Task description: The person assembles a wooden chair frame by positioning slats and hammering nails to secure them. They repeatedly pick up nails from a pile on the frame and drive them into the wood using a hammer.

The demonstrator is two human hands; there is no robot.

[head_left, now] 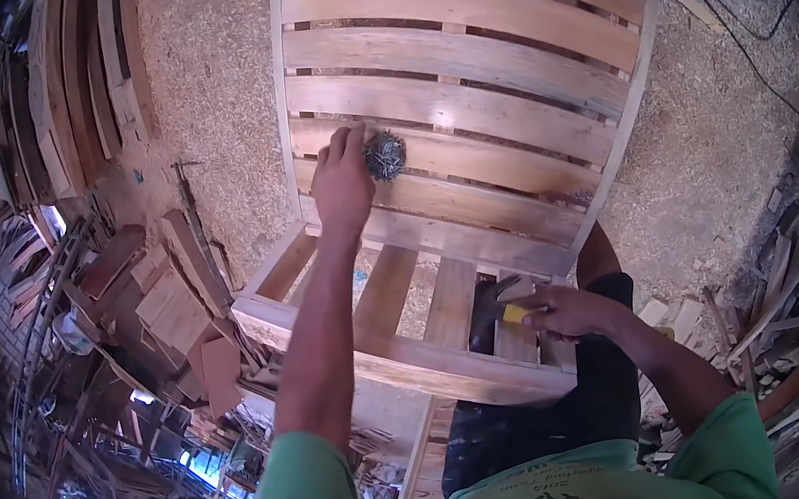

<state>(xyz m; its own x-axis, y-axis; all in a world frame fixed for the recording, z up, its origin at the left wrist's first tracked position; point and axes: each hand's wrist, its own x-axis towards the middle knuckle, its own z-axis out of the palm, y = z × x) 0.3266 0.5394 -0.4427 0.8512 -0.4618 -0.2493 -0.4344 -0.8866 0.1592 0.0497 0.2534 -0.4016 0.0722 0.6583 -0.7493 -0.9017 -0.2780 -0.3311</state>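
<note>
My left hand (344, 184) reaches over the slats of a wooden bed-like frame (461, 100), its fingers bent downward. Right beside its thumb is a small round dark dish (386, 155) full of loose nails. Whether the fingertips pinch the dish's rim, a nail or something else is hidden. Lower right, my right hand (569, 313) is closed around a hammer (519, 312) with a yellow grip. Its metal head lies over the narrower slatted section (452, 303) nearest my body.
Long boards (76, 90) lean at the far left, above a heap of wood offcuts (170, 310). A clamp-like metal bar (189, 201) lies on the shavings-covered floor (209, 103). At right are a black cable (758, 61) and scrap wood (780, 300). My leg (604, 349) is against the frame.
</note>
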